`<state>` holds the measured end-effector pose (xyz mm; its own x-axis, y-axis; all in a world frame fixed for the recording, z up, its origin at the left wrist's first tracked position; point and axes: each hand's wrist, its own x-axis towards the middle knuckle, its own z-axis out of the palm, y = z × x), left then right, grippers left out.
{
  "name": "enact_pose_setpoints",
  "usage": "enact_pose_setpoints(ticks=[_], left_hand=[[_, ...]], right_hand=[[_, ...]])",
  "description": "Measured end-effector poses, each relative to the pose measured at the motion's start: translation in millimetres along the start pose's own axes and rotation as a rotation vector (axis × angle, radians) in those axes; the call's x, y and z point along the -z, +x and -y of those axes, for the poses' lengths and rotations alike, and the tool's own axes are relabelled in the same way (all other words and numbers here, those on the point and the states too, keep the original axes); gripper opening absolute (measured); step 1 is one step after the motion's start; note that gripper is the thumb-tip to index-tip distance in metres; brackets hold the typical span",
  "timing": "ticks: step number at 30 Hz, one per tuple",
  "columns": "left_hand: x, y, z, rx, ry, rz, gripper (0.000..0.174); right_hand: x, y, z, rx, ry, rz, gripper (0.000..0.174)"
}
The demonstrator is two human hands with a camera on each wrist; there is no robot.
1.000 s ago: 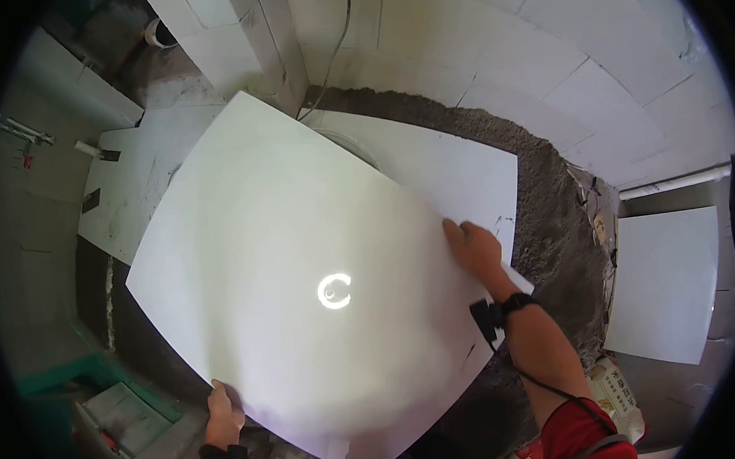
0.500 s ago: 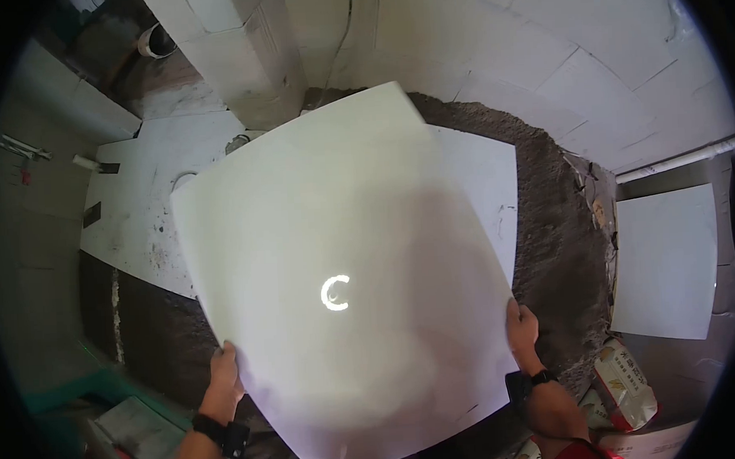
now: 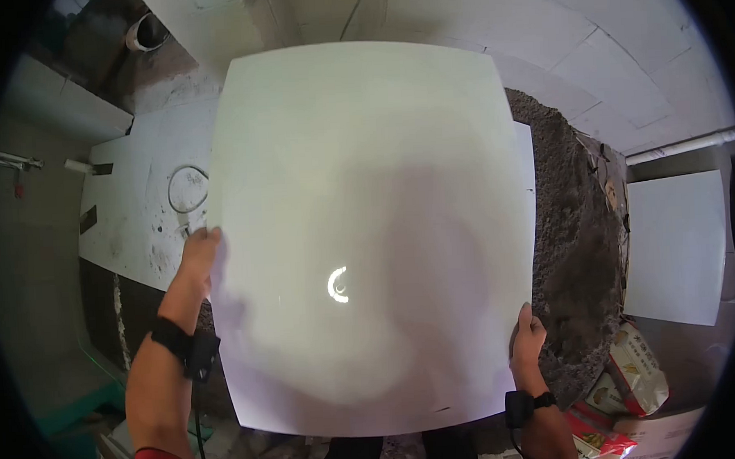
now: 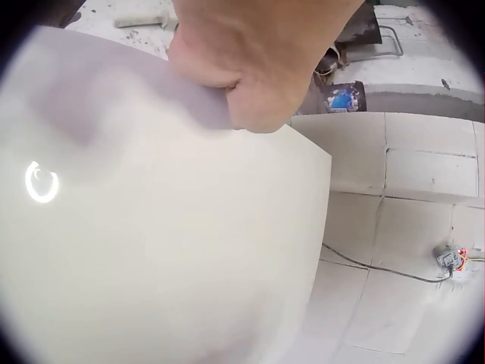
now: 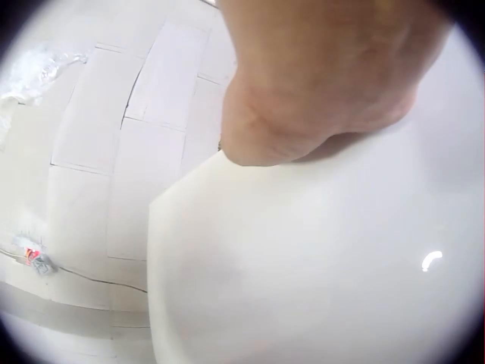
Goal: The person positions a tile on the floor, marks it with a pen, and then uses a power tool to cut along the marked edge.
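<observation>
A: State the position of the large white panel [image 3: 357, 189].

B: Centred in the head view, glossy face toward the camera. It hides part of the laid floor panel [image 3: 139, 170] and part of the grey mortar [image 3: 573, 245].

A: State the grip.

B: The left hand [image 3: 200, 253] grips the left edge near mid-length. The right hand [image 3: 529, 337] grips the right edge, nearer the lower corner. Any fingers behind the large white panel are hidden.

A: Identify adjacent items.

B: A thin loop [image 3: 187, 166] lies on the laid floor panel, near the left hand. At far right is a smaller white panel [image 3: 676, 249]; printed bags [image 3: 638, 369] lie just beside the mortar.
</observation>
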<state>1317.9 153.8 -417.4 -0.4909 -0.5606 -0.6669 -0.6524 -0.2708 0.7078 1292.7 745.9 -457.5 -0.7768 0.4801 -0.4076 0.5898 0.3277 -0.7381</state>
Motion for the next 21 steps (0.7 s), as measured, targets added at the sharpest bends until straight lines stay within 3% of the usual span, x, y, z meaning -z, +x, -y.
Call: enact_pose_setpoints(ticks=[3, 5, 8, 11, 13, 14, 17, 19, 21], left_hand=[[2, 27, 8, -0.111, 0.148, 0.007, 0.038], [-1, 28, 13, -0.259, 0.394, -0.053, 0.048], [9, -2, 36, -0.241, 0.383, -0.019, 0.055], [48, -32, 126, -0.247, 0.317, -0.058, 0.056], [71, -80, 176, -0.106, 0.301, -0.17, 0.05], [80, -113, 183, 0.089, 0.185, -0.196, 0.044], [113, -193, 217, 0.406, -0.073, -0.264, 0.033], [131, -236, 232, 0.438, -0.082, -0.32, 0.029], [148, -259, 245, 0.527, -0.195, -0.369, 0.026]], right_hand=[[-13, -12, 13, -0.044, 0.045, 0.021, 0.043], [-14, -15, 18, -0.063, -0.013, -0.072, 0.047], [-2, -7, 10, -0.098, -0.02, 0.008, 0.05], [-6, -10, 12, -0.063, -0.079, 0.043, 0.054], [3, -19, 19, -0.125, -0.15, 0.146, 0.057], [17, -17, 14, -0.192, -0.225, 0.268, 0.075], [31, -31, 14, -0.099, -0.265, 0.335, 0.076], [48, -49, 21, -0.061, -0.293, 0.348, 0.069], [79, -23, -8, 0.113, -0.631, 0.318, 0.057]])
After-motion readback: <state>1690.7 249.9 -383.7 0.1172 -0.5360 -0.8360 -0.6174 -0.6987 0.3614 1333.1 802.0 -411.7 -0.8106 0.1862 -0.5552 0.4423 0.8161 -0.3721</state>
